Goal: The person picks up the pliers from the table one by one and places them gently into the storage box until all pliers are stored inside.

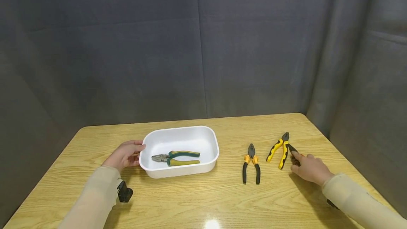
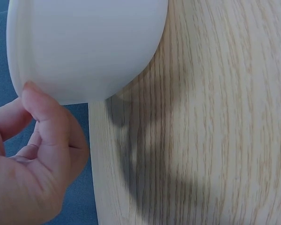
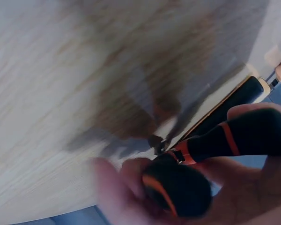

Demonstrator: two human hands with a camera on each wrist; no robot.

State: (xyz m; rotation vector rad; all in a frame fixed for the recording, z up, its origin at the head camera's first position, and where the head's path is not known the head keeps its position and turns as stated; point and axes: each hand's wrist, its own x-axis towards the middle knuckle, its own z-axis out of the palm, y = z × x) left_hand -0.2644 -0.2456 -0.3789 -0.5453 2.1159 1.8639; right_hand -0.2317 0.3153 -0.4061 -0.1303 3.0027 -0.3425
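Fingers of the left hand [image 1: 124, 154] rest relaxed against the tub [image 1: 210, 158]. Right hand [image 1: 310, 169] grips black-and-orange pliers [image 3: 210, 150] on the worktop [image 1: 203, 200].

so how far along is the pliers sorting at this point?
One done: the green-handled pliers lie in the white tray, which the left hand steadies at its rim. In hand: the right hand grips a black tool with orange bands, not lifted clear of the table. Left: the yellow-handled pliers and the orange-and-black pliers lie on the table outside the tray.
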